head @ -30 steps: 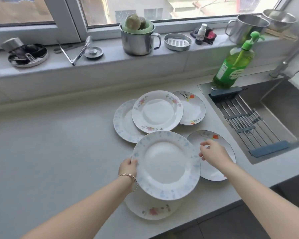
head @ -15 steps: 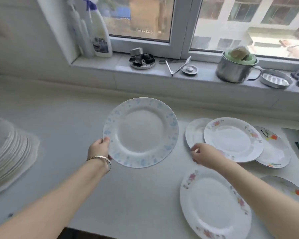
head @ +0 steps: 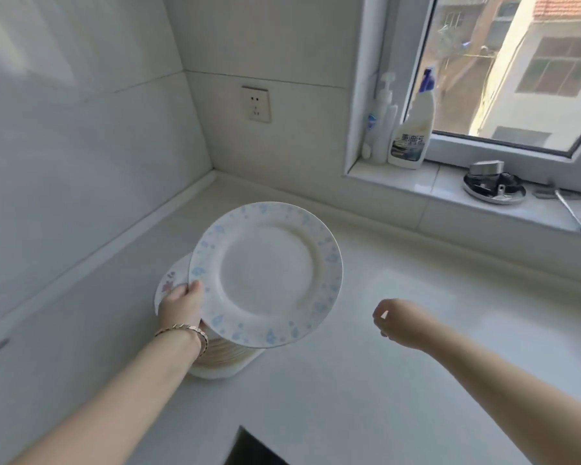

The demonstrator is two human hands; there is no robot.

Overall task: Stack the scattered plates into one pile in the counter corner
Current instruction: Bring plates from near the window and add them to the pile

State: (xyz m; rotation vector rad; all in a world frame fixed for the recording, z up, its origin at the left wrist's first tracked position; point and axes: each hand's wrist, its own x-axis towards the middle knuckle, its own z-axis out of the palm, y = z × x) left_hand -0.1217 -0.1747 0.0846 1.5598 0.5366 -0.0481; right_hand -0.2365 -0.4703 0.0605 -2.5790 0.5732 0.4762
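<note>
A white plate with pale blue flowers on its rim (head: 265, 275) hangs level above the pile of plates (head: 222, 359) in the counter corner. My left hand (head: 182, 305), with a bracelet on the wrist, grips the plate's left rim. The pile's top plate (head: 170, 285) shows a pink flower and peeks out to the left of the held plate. Most of the pile is hidden under it. My right hand (head: 399, 325) floats to the right above the counter (head: 399, 380), fingers loosely curled, holding nothing.
Tiled walls meet at the corner behind the pile, with a wall socket (head: 256, 104) above. Two bottles (head: 411, 129) and a metal dish (head: 493, 187) stand on the window sill at the right. A dark opening (head: 252, 448) cuts the counter's front edge.
My left hand carried the blue-flowered plate left from the scattered plates to above the corner pile. My right hand left the scattered plates, which are out of view now.
</note>
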